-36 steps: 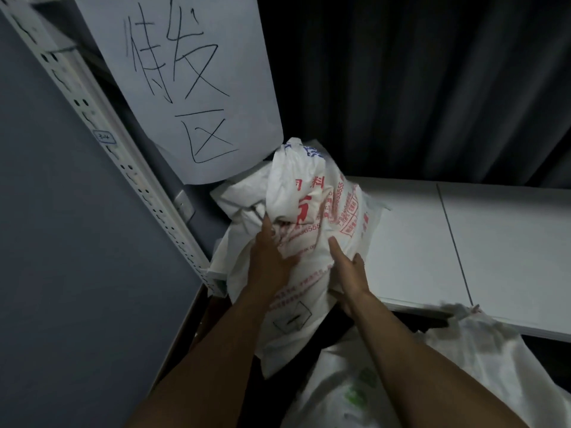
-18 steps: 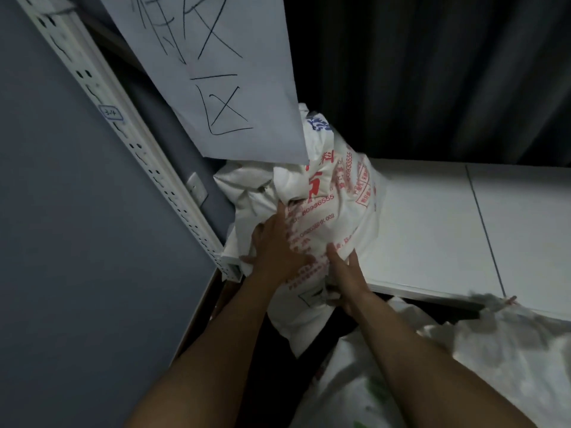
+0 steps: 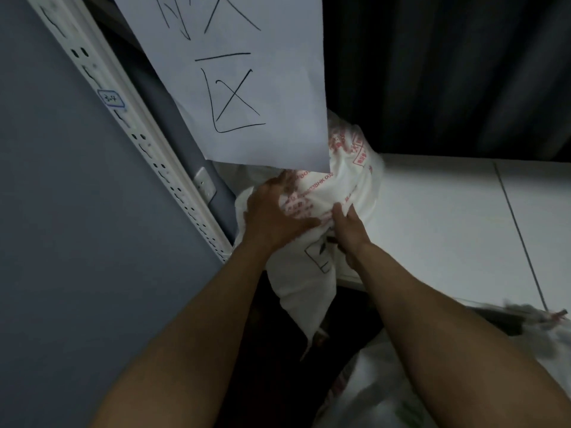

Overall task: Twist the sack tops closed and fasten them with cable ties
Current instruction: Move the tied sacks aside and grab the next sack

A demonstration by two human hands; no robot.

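Centre of frame: white woven plastic sack with red printing (image 3: pixel 336 193) sits on the left end of the white shelf board (image 3: pixel 448 217), its upper part tucked behind the hanging white paper sheet with black hand-drawn characters (image 3: pixel 247 88). One loose corner of the sack hangs off the shelf edge toward lower centre.

Left hand (image 3: pixel 272 217): palm flat on the sack's left flank, fingers spread, thumb pointing right. Pressing, not gripping. Right hand (image 3: pixel 349 230): fingers narrow and curled into a fold of the cloth near the shelf edge, looks like a pinch on the fabric, though the fingertips are partly buried so can't confirm.

Handling, my read: fabric is thin, soft, creases deeply, bulges rather than holds shape. Probably light or part-filled. Woven plastic tends to be slick, so a flat palm will slide; needs a full fist around gathered material.

Where to grab: the open mouth. Can't tell which end that is from here. No twisted neck or cable tie visible on this sack.

Second pale sack (image 3: pixel 401 393) lower right. Perforated white shelf upright (image 3: pixel 148 156) runs diagonally at left.
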